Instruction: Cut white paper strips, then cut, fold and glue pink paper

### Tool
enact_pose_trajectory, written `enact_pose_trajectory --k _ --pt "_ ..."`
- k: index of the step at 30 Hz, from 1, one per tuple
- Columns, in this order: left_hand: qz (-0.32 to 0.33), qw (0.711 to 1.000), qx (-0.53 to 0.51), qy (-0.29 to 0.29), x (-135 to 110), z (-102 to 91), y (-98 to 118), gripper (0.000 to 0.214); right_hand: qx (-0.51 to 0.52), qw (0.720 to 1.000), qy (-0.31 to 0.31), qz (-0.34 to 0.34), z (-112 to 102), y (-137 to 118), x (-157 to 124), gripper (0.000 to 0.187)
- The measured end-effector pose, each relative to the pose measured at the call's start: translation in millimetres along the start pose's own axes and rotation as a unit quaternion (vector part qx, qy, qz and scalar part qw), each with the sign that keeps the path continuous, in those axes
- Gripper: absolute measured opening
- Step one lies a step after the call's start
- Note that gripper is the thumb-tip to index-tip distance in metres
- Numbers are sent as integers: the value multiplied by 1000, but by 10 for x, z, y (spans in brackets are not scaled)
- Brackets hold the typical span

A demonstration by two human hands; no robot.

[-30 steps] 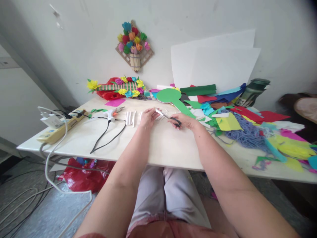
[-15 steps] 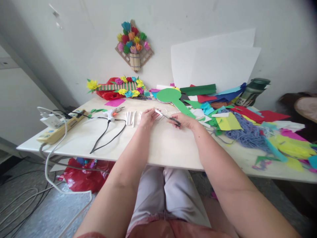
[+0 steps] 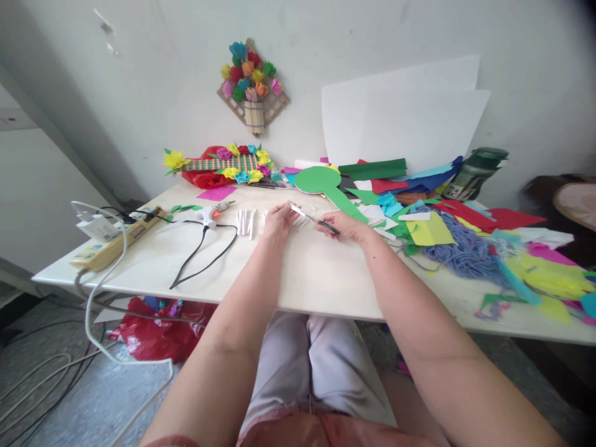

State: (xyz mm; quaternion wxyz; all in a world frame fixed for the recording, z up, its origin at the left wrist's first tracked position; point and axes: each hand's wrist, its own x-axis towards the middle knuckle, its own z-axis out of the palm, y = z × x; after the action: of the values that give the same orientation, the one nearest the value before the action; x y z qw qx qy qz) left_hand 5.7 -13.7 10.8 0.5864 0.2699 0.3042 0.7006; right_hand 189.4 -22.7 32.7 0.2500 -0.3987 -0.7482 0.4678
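Note:
My right hand (image 3: 347, 226) is closed around the dark handles of a pair of scissors (image 3: 316, 219), whose blades point left toward my left hand. My left hand (image 3: 278, 220) pinches a small white strip of paper (image 3: 297, 216) at the blade tips, over the middle of the white table (image 3: 307, 273). Several short white paper rolls (image 3: 246, 220) lie just left of my left hand. A green paddle-shaped cutout (image 3: 326, 185) lies just beyond both hands.
A glue gun (image 3: 209, 214) with a black cord and a power strip (image 3: 116, 239) sit at the left. Coloured paper scraps and blue yarn (image 3: 465, 251) cover the right side. Paper flower crafts (image 3: 223, 164), white sheets and a dark bottle (image 3: 475, 171) stand by the wall. Another person is partly visible at far right.
The scissors' handles have closed slightly at the paper strip; both hands stay in nearly the same place.

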Motion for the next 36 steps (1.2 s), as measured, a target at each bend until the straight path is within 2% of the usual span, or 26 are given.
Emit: enact_pose_trajectory --k 11,23,36 --pt "23 1000 -11 -19 15 -2 -30 4 5 1000 9 -26 -2 -10 3 26" --pt "-12 999 -3 -36 -29 -9 -8 7 -5 999 36 -37 -21 -6 0 24" --pt "-6 999 -12 -46 -6 -6 -12 11 -33 998 37 -41 -43 62 38 33"
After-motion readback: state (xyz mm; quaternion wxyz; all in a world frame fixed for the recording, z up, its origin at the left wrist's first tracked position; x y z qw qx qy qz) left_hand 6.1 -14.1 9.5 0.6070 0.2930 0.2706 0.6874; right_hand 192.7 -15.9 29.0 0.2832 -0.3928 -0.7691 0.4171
